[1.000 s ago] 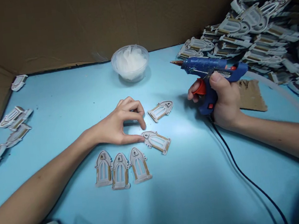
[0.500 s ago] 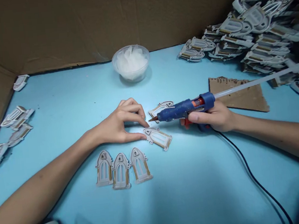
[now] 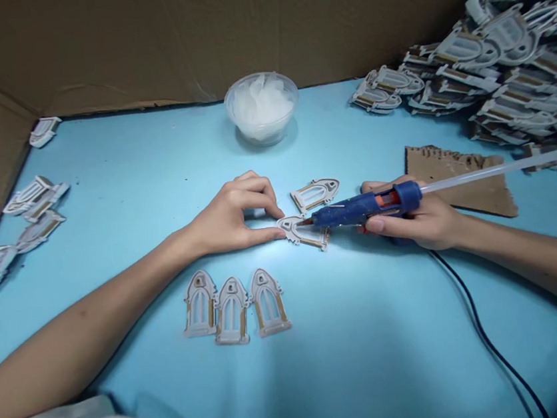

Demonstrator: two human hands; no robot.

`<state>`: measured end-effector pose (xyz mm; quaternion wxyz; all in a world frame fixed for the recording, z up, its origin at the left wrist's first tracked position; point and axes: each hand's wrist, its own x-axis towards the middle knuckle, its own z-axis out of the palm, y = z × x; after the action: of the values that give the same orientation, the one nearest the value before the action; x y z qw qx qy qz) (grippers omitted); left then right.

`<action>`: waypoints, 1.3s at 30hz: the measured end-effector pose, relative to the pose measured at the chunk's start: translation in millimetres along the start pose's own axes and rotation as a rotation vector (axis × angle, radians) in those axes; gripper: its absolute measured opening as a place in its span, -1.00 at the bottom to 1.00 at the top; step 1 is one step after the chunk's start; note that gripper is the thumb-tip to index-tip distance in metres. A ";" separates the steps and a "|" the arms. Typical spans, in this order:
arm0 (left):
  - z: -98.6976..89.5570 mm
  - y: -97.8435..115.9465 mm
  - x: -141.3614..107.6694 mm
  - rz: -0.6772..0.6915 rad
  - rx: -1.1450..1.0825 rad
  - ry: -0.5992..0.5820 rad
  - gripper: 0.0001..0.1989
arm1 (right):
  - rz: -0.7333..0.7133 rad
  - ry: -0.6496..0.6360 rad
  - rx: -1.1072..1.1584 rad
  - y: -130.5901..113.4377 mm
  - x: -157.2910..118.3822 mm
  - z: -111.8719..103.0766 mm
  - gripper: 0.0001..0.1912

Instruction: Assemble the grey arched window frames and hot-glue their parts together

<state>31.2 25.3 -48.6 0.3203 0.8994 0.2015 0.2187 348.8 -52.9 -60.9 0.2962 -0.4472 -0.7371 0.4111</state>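
My left hand [image 3: 239, 213] pinches the pointed end of a small white arched window piece [image 3: 306, 233] between thumb and fingertips, the piece lying on the blue table. My right hand [image 3: 423, 219] is wrapped round a blue hot glue gun [image 3: 359, 209] with a long clear glue stick [image 3: 500, 170] out of its back. The gun's nozzle points left, over the held piece; whether it touches cannot be made out. Just behind lies another arched window piece [image 3: 317, 193]. In front, three similar pieces stand in a row, the middle one [image 3: 230, 312] slightly nearer me.
A clear bowl [image 3: 263, 113] with white, translucent material sits at the back. Many window pieces [image 3: 505, 76] are heaped at the right, by a torn cardboard piece [image 3: 461, 181]. Several more [image 3: 36, 196] lie at the left edge. A black cord [image 3: 477, 320] runs down the right. Cardboard walls enclose the back.
The glue gun's nozzle has come over the window piece in my left hand. That piece has turned flatter and sits nearer the one behind it. The whole view has shifted slightly.
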 end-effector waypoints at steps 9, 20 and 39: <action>3.0 12.8 1.6 0.196 0.086 -0.158 -0.69 | 0.160 0.360 0.498 -18.1 11.2 2.0 -0.57; 7.8 19.5 0.5 0.162 0.216 -0.258 -0.64 | 0.181 0.353 0.491 -17.9 13.3 2.8 -0.51; 3.9 2.9 -1.3 0.141 0.132 -0.010 -0.70 | 0.096 -0.065 -0.061 -4.7 4.1 -1.8 -0.43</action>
<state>32.8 20.6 -49.8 0.2452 0.9317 0.1500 0.2223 346.6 -49.8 -55.7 0.2383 -0.4770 -0.7363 0.4165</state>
